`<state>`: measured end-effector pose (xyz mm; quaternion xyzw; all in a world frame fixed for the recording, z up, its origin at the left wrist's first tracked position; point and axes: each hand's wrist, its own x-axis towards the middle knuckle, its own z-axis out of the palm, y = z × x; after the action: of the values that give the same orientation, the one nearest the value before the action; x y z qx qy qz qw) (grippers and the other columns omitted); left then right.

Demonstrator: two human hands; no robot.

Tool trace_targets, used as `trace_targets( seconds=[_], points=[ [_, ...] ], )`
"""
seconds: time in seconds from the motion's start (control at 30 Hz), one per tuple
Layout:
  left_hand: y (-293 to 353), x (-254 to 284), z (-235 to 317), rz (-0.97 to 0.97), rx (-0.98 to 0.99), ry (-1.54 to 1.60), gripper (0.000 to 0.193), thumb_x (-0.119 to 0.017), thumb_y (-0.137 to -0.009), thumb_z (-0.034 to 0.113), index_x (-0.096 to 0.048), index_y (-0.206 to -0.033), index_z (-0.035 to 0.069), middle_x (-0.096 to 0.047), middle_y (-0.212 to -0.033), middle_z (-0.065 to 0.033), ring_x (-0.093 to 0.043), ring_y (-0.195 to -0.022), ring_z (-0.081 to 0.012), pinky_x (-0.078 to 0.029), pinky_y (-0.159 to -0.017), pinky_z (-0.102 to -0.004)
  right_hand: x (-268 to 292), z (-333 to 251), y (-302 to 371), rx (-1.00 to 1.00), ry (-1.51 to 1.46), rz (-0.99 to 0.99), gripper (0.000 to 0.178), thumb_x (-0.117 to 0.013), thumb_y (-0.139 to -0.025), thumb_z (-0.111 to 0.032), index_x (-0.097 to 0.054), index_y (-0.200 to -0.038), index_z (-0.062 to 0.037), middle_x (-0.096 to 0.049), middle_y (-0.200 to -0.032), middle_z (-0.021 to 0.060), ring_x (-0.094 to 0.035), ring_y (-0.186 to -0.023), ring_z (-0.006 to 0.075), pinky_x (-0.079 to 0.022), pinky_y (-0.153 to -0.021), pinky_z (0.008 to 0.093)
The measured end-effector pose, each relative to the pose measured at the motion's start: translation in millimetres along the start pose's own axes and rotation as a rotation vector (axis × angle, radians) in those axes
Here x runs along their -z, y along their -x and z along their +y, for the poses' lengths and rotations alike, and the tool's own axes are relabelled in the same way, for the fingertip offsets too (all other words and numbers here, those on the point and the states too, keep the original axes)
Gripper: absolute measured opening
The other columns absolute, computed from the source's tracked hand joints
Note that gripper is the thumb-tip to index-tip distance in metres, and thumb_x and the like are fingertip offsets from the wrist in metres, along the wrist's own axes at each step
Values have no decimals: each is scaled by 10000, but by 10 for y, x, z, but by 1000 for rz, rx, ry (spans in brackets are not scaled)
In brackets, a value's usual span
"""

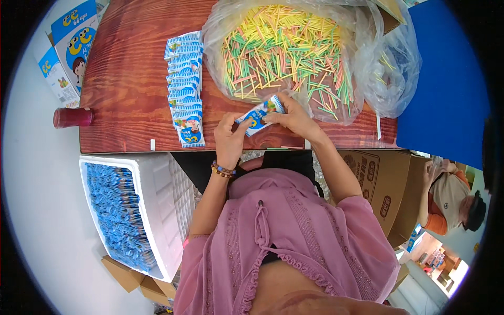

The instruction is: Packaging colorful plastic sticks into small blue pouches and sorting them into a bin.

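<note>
A small blue and white printed packet (pixel 257 117) is held between my two hands, tilted, just above the near edge of the table. My left hand (pixel 229 135) pinches its left end between thumb and fingers. The other end sits in the grip of my right hand (pixel 294 119). Left of my hands, a row of overlapping packets (pixel 185 84) of the same kind runs away from me across the wood. Beyond my right hand lies a heap of thin yellow, green and pink sticks (pixel 283 47) on a clear plastic bag.
The reddish wooden table (pixel 126 68) carries a dark pink cup-like object (pixel 73 117) at its left edge. Below it stands a white foam box (pixel 157 210) full of blue packets. A cardboard box (pixel 378 184) is at right, near another person (pixel 451 199). Printed blue boxes (pixel 73 47) stand far left.
</note>
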<state>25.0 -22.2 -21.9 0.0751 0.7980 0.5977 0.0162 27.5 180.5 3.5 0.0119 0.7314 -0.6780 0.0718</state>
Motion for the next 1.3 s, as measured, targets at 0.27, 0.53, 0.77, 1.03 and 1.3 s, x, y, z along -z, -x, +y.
trace_targets(
  seconds=[0.27, 0.53, 0.77, 1.03, 1.3],
  points=[
    [-41, -106, 135, 68, 307, 816, 111, -625, -892, 37, -651, -974, -35, -687, -896, -73, -642, -765, -96, -521, -687, -231, -42, -45, -21, -54, -153, -119, 194, -665, -870, -142, -681, -1023, -24, -691, -858, 20, -575, -746, 50, -466, -667, 224],
    [-53, -81, 89, 94, 256, 745, 114, -603, -907, 37, -655, -985, -28, -689, -918, -70, -644, -772, -99, -523, -718, -247, -25, -196, -63, 29, 10, -43, 103, -682, -852, -115, -674, -890, -20, -611, -716, -23, -532, -700, 28, -422, -610, 211],
    [-66, -151, 203, 222, 269, 830, 115, -625, -908, 71, -676, -944, -25, -665, -848, -1, -557, -710, -21, -445, -638, -195, -86, -136, -21, 72, 107, 17, 80, -684, -851, -103, -672, -840, -25, -570, -655, -45, -474, -653, 11, -373, -551, 216],
    [-75, -76, 202, 100, 319, 919, 110, -588, -924, 55, -657, -979, -10, -687, -938, -71, -641, -795, -110, -515, -732, -265, -105, -129, -52, 57, -26, -10, 101, -681, -855, -109, -676, -883, -13, -606, -715, -33, -496, -681, 13, -397, -585, 210],
    [-67, -151, 168, 227, 275, 915, 110, -623, -913, 80, -670, -935, -17, -680, -864, -36, -612, -754, -63, -486, -689, -225, -95, -190, -69, 83, 55, 9, 136, -650, -871, -121, -653, -822, 6, -587, -664, -3, -507, -658, 41, -428, -599, 239]
  ],
)
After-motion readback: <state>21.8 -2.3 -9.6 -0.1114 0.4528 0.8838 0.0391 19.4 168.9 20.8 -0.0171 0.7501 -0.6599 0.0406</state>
